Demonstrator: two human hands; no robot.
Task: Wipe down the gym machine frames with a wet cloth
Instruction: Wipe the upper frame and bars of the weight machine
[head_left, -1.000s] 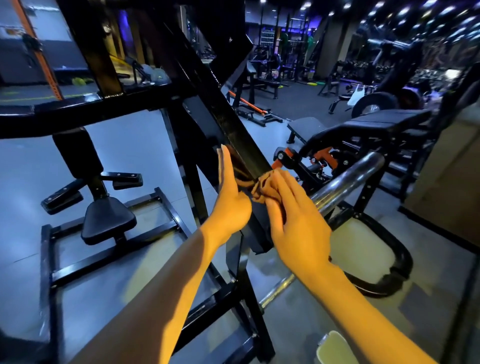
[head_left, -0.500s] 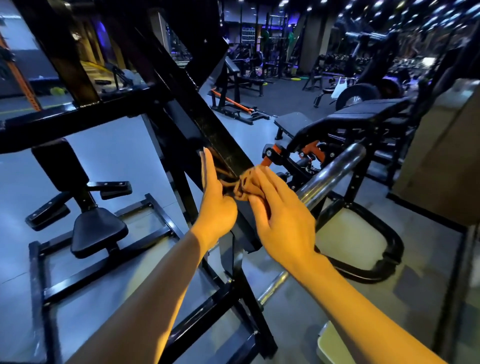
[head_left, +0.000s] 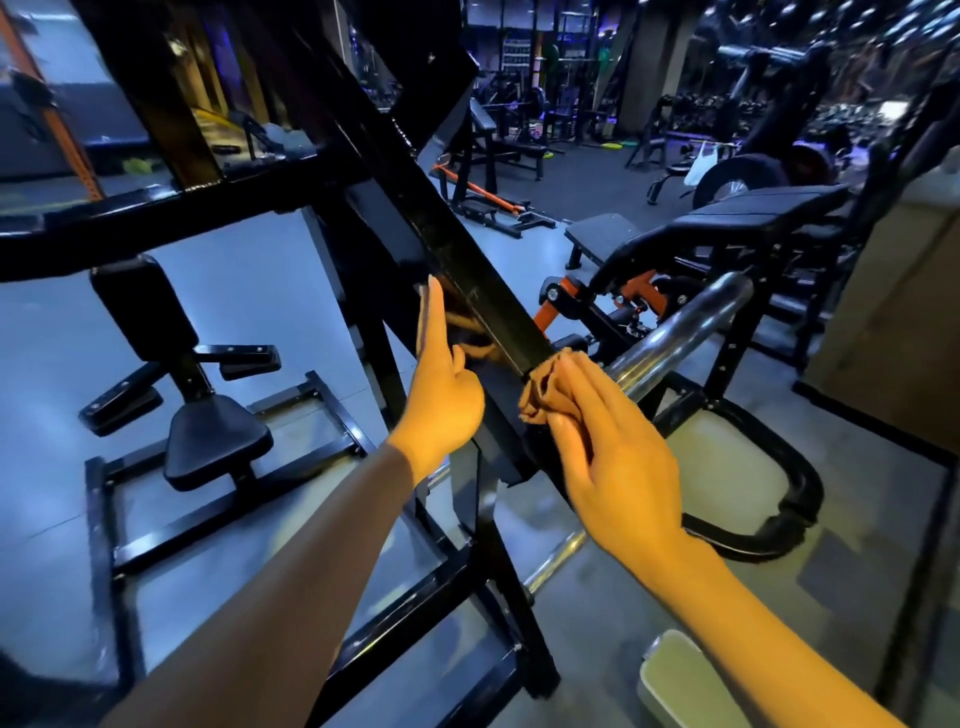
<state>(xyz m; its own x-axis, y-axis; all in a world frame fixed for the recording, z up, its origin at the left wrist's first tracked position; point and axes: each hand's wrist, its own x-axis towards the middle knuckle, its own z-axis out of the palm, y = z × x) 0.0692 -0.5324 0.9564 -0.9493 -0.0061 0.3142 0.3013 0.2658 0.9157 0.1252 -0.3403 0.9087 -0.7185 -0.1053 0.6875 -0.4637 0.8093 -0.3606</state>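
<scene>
Since a second ago the cloth (head_left: 543, 392) has slid a little down the slanted black beam (head_left: 467, 265), and the left hand (head_left: 441, 395) no longer touches it; by my reading the wipe is working toward the beam's lower end. The right hand (head_left: 613, 457) presses the rumpled orange-brown cloth against the beam's right edge with straight fingers, nothing curled round it. The left hand lies flat, fingers straight and together, along the beam's left face. The beam is square-sectioned, glossy painted metal; beside it runs a round chrome bar (head_left: 685, 327), smooth and reflective.
</scene>
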